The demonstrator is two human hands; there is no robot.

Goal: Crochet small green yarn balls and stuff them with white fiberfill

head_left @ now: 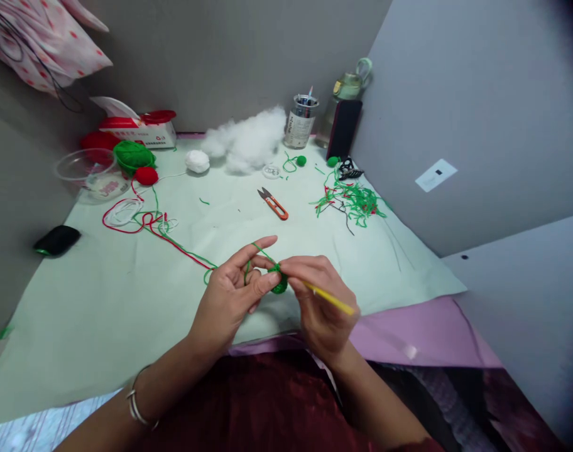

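My left hand (234, 289) pinches a small green crocheted piece (280, 285) between thumb and fingers, its index finger stretched out with green yarn (264, 252) running over it. In my right hand (321, 301) is a crochet hook with a yellow handle (333, 300); its tip meets the piece's upper edge and is hidden by the fingers. Green and red strands (185, 251) trail from beside my left hand toward the yarn at the back left. Orange-handled thread snips (273, 204) lie on the table beyond both hands.
At the back left are a green yarn ball (133, 156), a red ball (146, 176) and a tissue box (145, 132). White stuffing (249, 139), a pen jar (300, 122), a bottle (350, 85) and a phone (343, 130) stand along the back. Yarn scraps (357, 201) lie right; a black mouse (57, 240) left.
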